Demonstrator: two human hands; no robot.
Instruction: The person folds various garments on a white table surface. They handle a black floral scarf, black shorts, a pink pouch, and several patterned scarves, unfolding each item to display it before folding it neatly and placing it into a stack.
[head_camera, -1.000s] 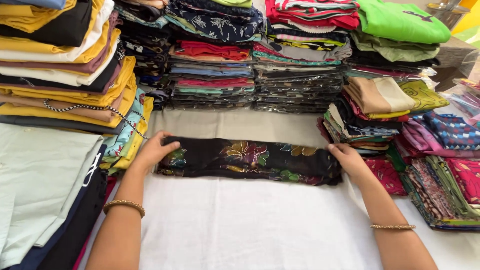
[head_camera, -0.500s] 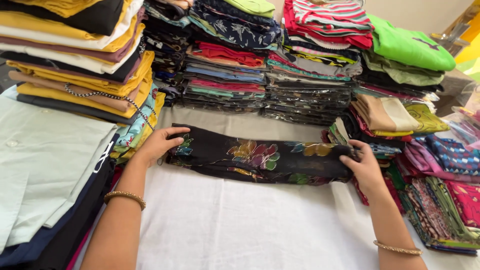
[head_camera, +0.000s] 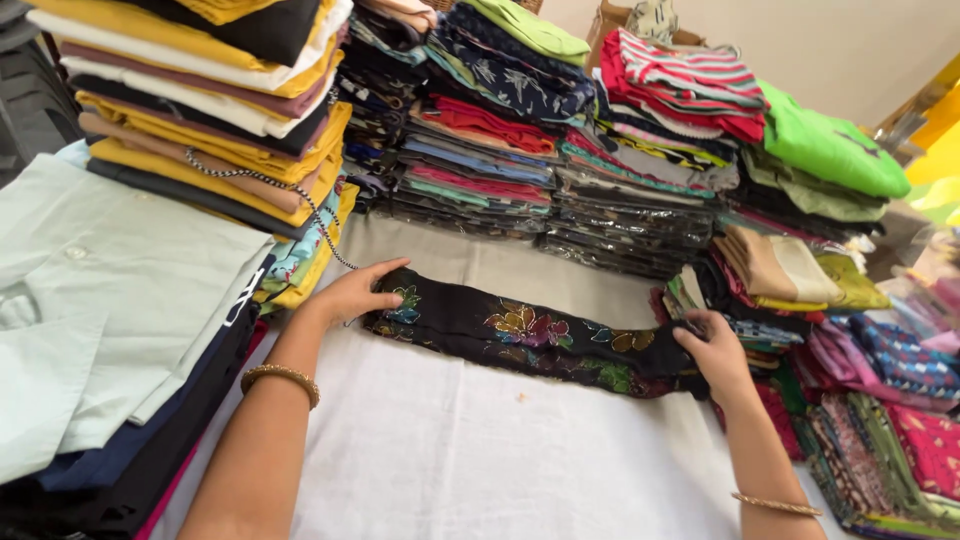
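Between both hands (head_camera: 355, 293), folded black cloth (head_camera: 530, 335)

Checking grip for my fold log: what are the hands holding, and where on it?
The left hand and right hand hold the folded black floral cloth at its two opposite ends.

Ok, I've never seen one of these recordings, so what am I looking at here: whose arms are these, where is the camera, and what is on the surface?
There is no machine: the camera sits on a person's head and looks down at their own two bare arms. The left hand and the right hand each rest on one end of a long folded black cloth with flower embroidery. It lies on a white sheet. Each wrist wears a gold bangle. Stacks of folded clothes in many colours surround the sheet on three sides.
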